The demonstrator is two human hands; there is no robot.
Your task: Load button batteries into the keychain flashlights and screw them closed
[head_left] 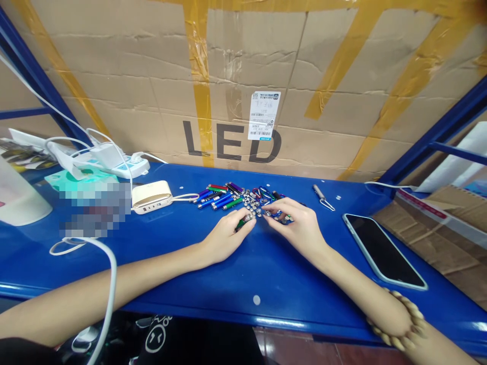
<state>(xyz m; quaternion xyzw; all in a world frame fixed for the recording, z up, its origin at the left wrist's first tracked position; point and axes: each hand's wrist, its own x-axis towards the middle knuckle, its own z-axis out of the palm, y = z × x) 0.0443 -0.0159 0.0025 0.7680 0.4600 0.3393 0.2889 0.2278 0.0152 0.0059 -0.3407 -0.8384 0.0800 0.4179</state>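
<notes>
My left hand (230, 235) rests at the front of the heap, its fingers closed around a green mini flashlight (242, 224). My right hand (292, 223) reaches in from the other side, its fingertips among small silver metal parts (255, 204). Whether those fingers pinch anything, I cannot tell. Behind the hands lie several mini flashlights in blue, green, red and purple (217, 195). Several colored carabiners (263, 193) are tangled beside them. To the right, a silver mini flashlight with a wire clip (322, 197) lies apart. A wooden bead bracelet (395, 319) circles my right wrist.
A blue metal shelf (262, 284) carries everything, backed by a taped LED carton (232, 137). A phone (382, 248) lies to the right. On the left are a power bank (151, 196), a power strip (114, 167) and white cables. A blurred patch covers something there.
</notes>
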